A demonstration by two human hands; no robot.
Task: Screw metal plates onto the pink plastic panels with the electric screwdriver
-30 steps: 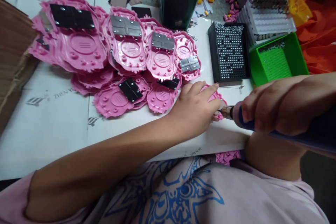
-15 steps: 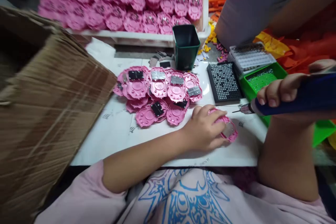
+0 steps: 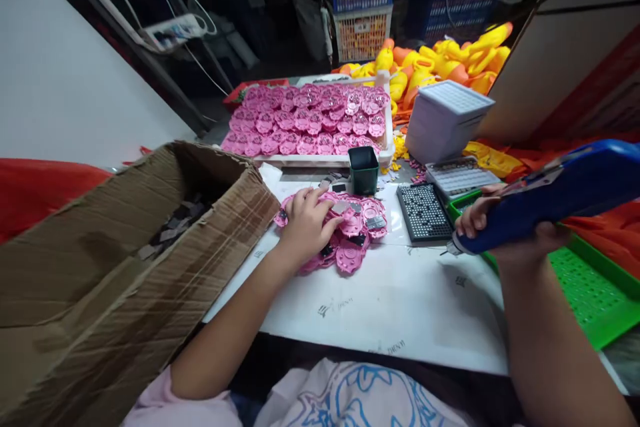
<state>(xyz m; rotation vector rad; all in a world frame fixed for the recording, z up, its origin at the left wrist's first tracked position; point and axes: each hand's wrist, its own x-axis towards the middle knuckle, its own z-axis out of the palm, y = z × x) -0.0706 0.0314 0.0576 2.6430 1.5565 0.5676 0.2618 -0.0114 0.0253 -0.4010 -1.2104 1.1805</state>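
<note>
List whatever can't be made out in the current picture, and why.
All in the head view:
- Whether the left hand grips a pink piece or just rests there: its own fingers hide this.
- Back end of the blue power tool: cut off by the right edge.
- Bottom of the dark cup: hidden by its near wall.
- Count of metal bits in the black tray: too small.

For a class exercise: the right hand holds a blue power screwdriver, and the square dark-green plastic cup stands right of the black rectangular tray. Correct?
One thing is wrong: in the head view, the square dark-green plastic cup stands left of the black rectangular tray. The right hand does hold the blue power screwdriver.
</note>
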